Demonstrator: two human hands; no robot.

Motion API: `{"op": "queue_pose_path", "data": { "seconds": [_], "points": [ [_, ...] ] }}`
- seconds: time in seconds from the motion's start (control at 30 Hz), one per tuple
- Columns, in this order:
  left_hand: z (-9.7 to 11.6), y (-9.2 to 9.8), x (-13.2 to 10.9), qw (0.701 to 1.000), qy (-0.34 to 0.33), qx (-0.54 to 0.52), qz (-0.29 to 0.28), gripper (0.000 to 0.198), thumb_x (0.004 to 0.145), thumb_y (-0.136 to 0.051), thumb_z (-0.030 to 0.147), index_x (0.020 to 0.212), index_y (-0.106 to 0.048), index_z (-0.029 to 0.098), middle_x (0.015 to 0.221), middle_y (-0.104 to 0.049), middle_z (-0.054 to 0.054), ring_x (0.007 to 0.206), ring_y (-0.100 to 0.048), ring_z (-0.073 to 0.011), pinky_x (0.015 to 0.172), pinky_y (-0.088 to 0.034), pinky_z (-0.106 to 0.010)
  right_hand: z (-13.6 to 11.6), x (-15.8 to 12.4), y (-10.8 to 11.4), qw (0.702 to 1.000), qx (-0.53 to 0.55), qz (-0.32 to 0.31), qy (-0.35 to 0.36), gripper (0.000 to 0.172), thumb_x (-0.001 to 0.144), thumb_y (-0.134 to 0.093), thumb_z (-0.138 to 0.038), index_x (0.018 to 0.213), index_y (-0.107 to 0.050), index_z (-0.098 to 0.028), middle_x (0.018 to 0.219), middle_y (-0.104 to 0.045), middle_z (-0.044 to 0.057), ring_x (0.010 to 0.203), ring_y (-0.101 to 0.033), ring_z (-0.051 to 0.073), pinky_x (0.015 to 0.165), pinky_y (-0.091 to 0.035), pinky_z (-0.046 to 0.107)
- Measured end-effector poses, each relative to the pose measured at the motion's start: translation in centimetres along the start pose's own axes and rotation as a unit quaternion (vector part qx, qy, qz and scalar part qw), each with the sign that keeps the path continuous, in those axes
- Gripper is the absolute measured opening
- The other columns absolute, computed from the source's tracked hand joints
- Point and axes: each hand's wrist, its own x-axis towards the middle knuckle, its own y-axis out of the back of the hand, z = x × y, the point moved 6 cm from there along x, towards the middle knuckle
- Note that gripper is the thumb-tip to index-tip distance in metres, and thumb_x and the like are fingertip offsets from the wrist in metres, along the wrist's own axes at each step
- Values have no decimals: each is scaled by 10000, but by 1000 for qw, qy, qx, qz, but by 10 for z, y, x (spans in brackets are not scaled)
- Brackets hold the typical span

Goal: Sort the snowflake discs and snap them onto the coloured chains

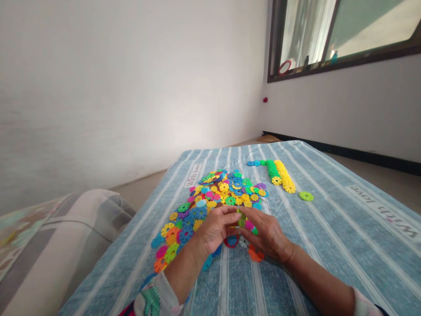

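Presently, before a white wall [131,79], a blue striped cloth [329,210] bears a colourful heap of discs [226,188], with two hands at its near side

The heap spreads over the middle of the cloth, its notched discs overlapping in yellow, blue, green, pink and orange. The left hand [213,228] and the right hand [269,232] meet just in front of it, both with bent fingers, pinching the same small piece from its two sides. Farther away, to the right of the heap, a yellow row [284,175] and a green row [272,169] lie side by side. Near them rests a single lime disc [306,195]. The pinched lime-green piece [242,218] is between the fingertips, partly hidden by them
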Motion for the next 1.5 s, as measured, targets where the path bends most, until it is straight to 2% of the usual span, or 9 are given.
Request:
{"op": "queue_pose_path", "data": {
  "seconds": [0.3,0.5,0.6,0.73,0.8,0.9,1.0,1.13,1.5],
  "points": [
    [-14,0,5,995,29,-70,-60,390,520,-887,236,846,-710,112,747,-685,-38,638,-625,-114,603,-504,-226,-4,3,-1,1000,-8,7,17,382,921,-526,-264,1289,-455,-187,1122,-664,126,1026,-640,224,858,-546,356],
    [-20,0,6,995,31,-51,-76,369,550,-875,254,853,-718,114,776,-709,-61,686,-650,-142,659,-520,-254,-8,8,-6,997,-27,-67,8,266,882,-519,-231,1146,-537,-205,946,-676,68,890,-639,194,765,-521,301],
    [-22,-2,3,997,44,-27,-61,338,588,-856,278,859,-716,132,810,-720,-67,739,-666,-149,694,-520,-252,7,9,1,994,-75,-76,-17,209,837,-541,-245,1039,-572,-203,850,-666,51,786,-629,183,687,-495,272],
    [-18,0,0,998,39,25,-37,310,643,-815,348,856,-713,147,899,-724,-82,815,-662,-156,644,-494,-217,65,4,45,972,-185,-57,-136,242,814,-547,-251,1042,-607,-197,906,-675,63,804,-636,187,703,-467,270],
    [-16,0,-2,997,33,50,-43,287,665,-795,372,818,-708,145,877,-713,-69,777,-641,-134,625,-475,-203,103,-7,81,931,-258,-35,-254,292,815,-543,-256,1087,-620,-185,979,-681,85,839,-640,205,705,-448,277],
    [-16,-1,-4,995,32,71,-60,275,671,-784,376,793,-704,143,804,-688,-48,729,-609,-116,621,-458,-197,147,-32,127,856,-323,-54,-400,272,808,-528,-272,1027,-661,-179,962,-692,93,820,-635,224,649,-399,274],
    [-16,-4,-6,993,33,81,-73,289,663,-781,387,787,-703,139,772,-677,-49,718,-596,-121,631,-454,-207,166,-48,146,832,-327,-91,-440,265,799,-533,-305,982,-678,-180,944,-701,87,815,-624,220,626,-361,262],
    [-15,-6,-7,993,35,88,-75,313,648,-783,406,789,-707,138,776,-682,-62,726,-596,-134,641,-454,-221,172,-50,140,841,-310,-133,-423,262,797,-529,-302,969,-683,-177,856,-703,69,772,-613,205,611,-332,252],
    [-15,-7,-11,993,41,93,-65,316,639,-787,415,781,-718,140,778,-690,-75,735,-608,-153,649,-457,-238,186,-30,123,832,-321,-218,-397,296,771,-534,-223,1016,-701,-202,961,-716,91,877,-649,224,649,-369,258]
  ]
}}
